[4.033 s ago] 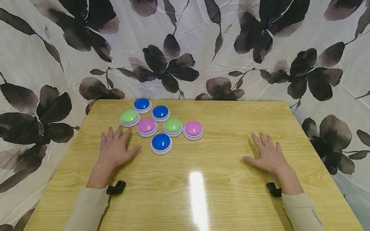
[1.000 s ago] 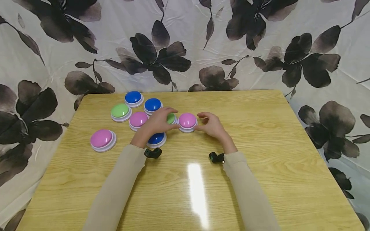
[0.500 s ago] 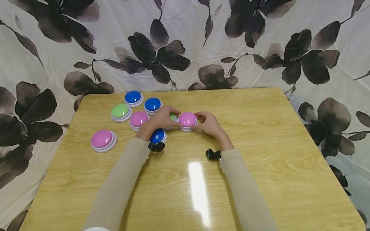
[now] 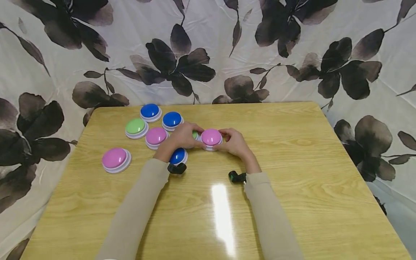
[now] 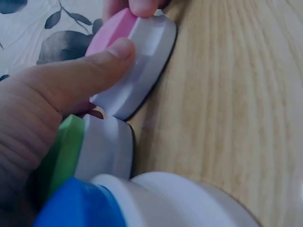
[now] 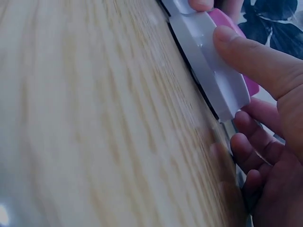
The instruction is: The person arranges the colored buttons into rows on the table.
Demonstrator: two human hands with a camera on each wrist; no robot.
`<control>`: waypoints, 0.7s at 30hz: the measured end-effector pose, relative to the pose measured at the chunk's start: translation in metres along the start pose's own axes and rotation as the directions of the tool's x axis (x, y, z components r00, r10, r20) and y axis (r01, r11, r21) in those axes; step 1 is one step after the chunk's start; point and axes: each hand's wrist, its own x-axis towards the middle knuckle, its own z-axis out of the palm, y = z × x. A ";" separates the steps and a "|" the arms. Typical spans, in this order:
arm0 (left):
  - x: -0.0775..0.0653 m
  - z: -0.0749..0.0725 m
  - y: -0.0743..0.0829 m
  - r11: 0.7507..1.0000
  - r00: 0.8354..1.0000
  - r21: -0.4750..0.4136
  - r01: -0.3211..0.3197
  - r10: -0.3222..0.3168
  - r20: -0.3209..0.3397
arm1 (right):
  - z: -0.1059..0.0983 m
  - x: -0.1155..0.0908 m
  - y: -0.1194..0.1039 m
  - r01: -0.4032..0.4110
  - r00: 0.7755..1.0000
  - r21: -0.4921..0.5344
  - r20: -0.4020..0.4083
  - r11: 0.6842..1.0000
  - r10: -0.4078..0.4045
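A pink push button (image 4: 211, 137) with a white round base sits between both hands on the wooden table. My left hand (image 4: 184, 135) holds its left side; in the left wrist view the thumb (image 5: 97, 71) presses the base's side. My right hand (image 4: 235, 143) holds the right side, its thumb (image 6: 251, 56) on the white base in the right wrist view, other fingers curled behind. Under the left hand, a green button (image 5: 64, 156) is mostly hidden in the head view. Close to the left wrist lies a blue button (image 4: 177, 156), partly covered.
Another pink button (image 4: 156, 136), a second green button (image 4: 135, 127) and two blue buttons (image 4: 150, 111) stand left of the hands. Farther left is a separate pink button (image 4: 115, 159). Behind the table (image 4: 292, 202) hangs a flowered cloth (image 4: 227, 43).
From lying spread apart on the table, both hands have come together around the pink button. Over the last second their fingers have closed in on its sides; the other buttons look unmoved.
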 end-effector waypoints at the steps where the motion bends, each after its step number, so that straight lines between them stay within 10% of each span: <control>1: 0.001 -0.002 0.001 1.000 1.000 0.003 -0.005 0.005 0.006 | 0.000 0.000 0.000 0.005 1.000 -0.003 -0.006 1.000 -0.005; 21: 0.018 -0.007 0.019 1.000 0.995 -0.017 -0.024 0.025 0.093 | -0.021 0.003 0.001 -0.030 0.999 -0.019 0.024 0.999 0.031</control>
